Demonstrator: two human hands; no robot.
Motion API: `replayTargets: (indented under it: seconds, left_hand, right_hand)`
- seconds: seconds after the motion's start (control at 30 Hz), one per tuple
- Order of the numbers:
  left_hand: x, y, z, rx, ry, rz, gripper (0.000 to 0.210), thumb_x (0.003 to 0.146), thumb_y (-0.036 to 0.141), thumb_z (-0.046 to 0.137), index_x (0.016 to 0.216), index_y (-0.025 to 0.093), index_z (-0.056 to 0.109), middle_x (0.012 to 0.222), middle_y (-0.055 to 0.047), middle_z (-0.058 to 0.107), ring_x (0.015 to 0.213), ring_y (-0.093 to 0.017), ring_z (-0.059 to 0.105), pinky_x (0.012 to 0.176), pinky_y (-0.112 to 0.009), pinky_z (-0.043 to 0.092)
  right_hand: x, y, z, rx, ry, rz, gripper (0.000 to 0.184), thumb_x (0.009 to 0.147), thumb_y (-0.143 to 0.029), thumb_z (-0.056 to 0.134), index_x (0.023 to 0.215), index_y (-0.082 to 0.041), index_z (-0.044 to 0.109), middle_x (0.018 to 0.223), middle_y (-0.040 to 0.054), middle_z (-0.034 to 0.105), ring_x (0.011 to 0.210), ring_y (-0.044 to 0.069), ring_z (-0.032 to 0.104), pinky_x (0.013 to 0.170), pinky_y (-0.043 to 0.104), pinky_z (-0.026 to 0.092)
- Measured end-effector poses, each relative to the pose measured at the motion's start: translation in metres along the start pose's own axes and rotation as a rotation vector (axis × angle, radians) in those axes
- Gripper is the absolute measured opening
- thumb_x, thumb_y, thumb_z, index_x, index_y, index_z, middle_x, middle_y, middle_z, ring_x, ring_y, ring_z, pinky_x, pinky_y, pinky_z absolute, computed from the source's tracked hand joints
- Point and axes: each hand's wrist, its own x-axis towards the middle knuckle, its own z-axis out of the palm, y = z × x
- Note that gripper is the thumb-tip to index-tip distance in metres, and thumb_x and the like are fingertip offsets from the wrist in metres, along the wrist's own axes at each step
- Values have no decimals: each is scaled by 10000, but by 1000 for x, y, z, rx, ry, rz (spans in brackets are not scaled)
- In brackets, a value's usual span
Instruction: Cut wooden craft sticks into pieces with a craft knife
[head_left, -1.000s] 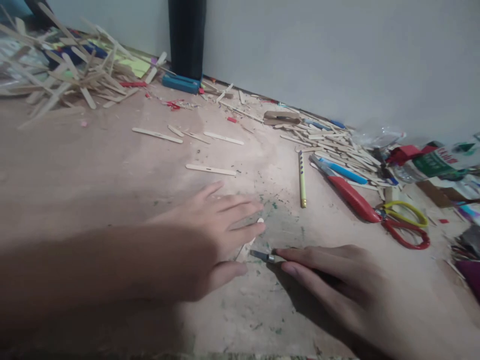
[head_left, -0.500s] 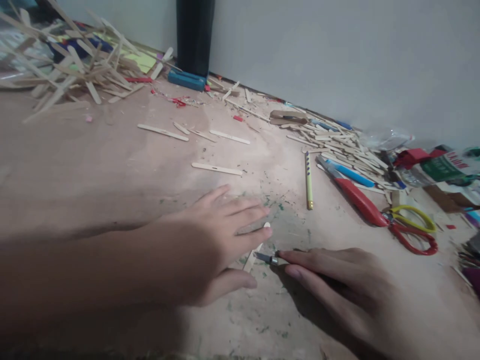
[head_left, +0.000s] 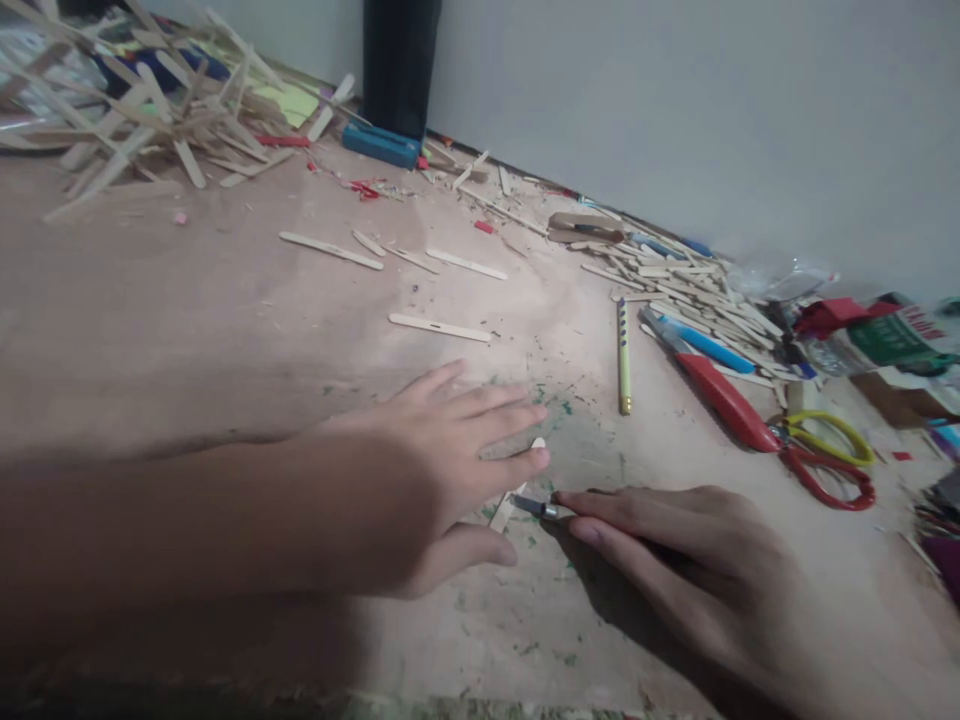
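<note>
My left hand (head_left: 457, 455) lies flat with its fingers spread, its fingertips over a popsicle stick (head_left: 502, 515) on the tabletop. Part of that stick is hidden beneath the fingers; one rounded end and a lower piece show. In a pinch between thumb and index finger, my right hand (head_left: 675, 560) grips a craft knife (head_left: 551, 511). The knife's blade points left, with its tip at the stick. Another popsicle stick (head_left: 440, 327) with a dark slit lies beyond my left hand.
A yellow pencil (head_left: 625, 360), a red-handled utility knife (head_left: 724, 400), a blue pen (head_left: 709, 345) and scissors (head_left: 825, 460) lie to the right. Loose sticks (head_left: 690, 285) are heaped behind them. A tangle of sticks (head_left: 157, 120) stands at the far left, near a blue block (head_left: 381, 145).
The view has shifted slightly, so most things sit a little further right and higher. Both hands keep nearly the same pose, with the knife tip still at the stick.
</note>
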Motion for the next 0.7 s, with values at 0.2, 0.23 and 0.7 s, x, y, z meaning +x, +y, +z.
replayTargets:
  seconds: [0.2, 0.23, 0.7]
  left_hand:
    - [1, 2, -3, -1, -9, -11, 602, 1353, 534, 705, 1860, 210, 706, 2015, -176, 625, 1968, -383, 496, 1667, -735, 289]
    - [1, 2, -3, -1, -7, -14, 604, 1345, 527, 725, 1858, 209, 710, 2010, -182, 630, 1966, -385, 500, 1667, -733, 290]
    - [5, 0, -6, 6, -43, -43, 684, 1256, 508, 885, 1868, 249, 721, 1984, -175, 668, 1935, -421, 548, 1649, -769, 336]
  right_hand:
    - [3, 0, -2, 126, -32, -8, 356, 1378, -429, 672, 1233, -327, 980, 1084, 59, 1001, 849, 230, 973, 617, 266, 705]
    - [4, 0, -2, 138, -38, -5, 362, 1377, -428, 674, 1198, -328, 973, 1040, 48, 989, 850, 232, 973, 616, 270, 703]
    - [20, -14, -21, 4, -138, -28, 483, 1377, -348, 650, 973, -266, 902, 817, -19, 902, 617, 139, 853, 528, 196, 612]
